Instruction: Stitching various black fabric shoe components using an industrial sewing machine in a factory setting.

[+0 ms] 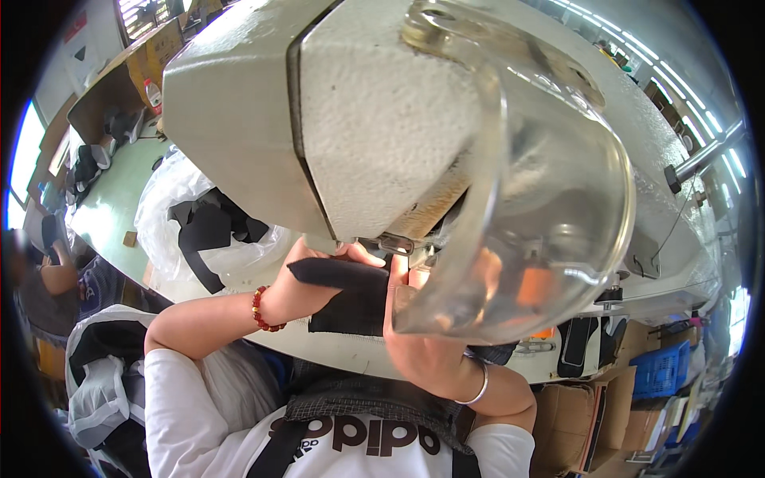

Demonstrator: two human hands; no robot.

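My left hand (307, 275) and my right hand (418, 338) are close together beneath the head of a white sewing machine (374, 119). Between them is a piece of black fabric (351, 311), one strip of it folded up across my left fingers. The left fingertips close on the fabric beside the metal presser foot (396, 244). My right fingers hold its right edge, fingertips near the foot. A clear plastic guard (558, 199) hangs in front of the machine and partly hides the right hand. The needle itself is hard to make out.
Left of the machine, a clear plastic bag (163, 203) holds black fabric pieces (211, 231). A black phone (575, 346) lies on the table at the right. Cardboard boxes (562, 422) and a blue basket (661, 370) stand lower right. Another person (52, 287) sits far left.
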